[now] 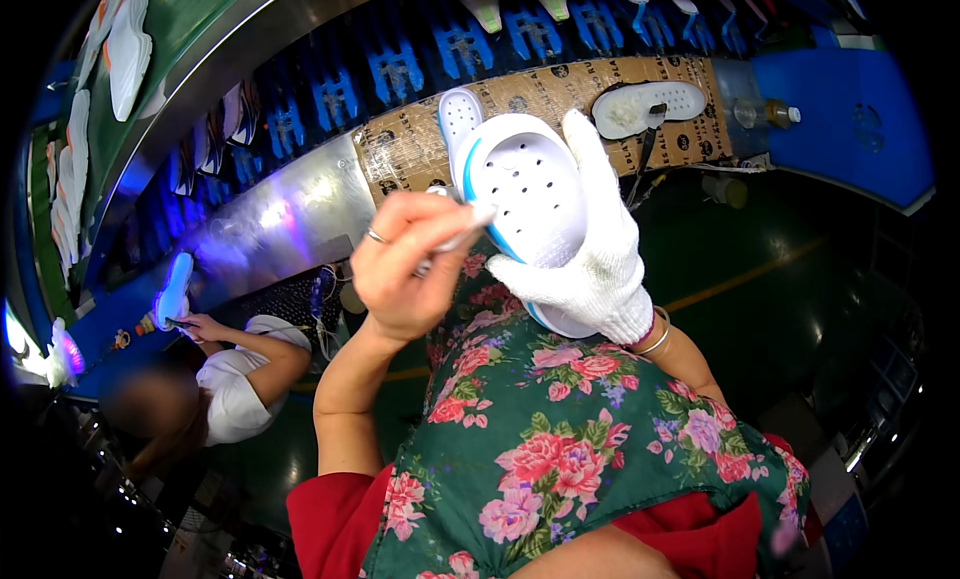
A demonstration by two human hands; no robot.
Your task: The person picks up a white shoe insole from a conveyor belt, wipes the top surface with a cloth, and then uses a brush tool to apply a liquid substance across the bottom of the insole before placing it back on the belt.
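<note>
A white clog (537, 189) with small holes over its rounded top and a blue stripe along its edge is held up before my chest. My right hand (600, 254), in a white knitted glove, grips it from the right, thumb at the near side and fingers along the far side. My bare left hand (412, 264) is closed in a pinch at the clog's left edge, against the blue stripe. Something small and whitish shows between its fingers, but its kind cannot be made out. Just behind the clog, a pale lilac perforated sole (460, 117) lies on the cardboard.
Brown cardboard (410, 149) covers the bench; on it rests a pale sole (625, 111) with a dark-handled brush (655, 119). A small bottle (780, 113) stands at right. Blue racks (395, 71) run behind. At left, another person (240, 379) holds a blue-lit sole (175, 287).
</note>
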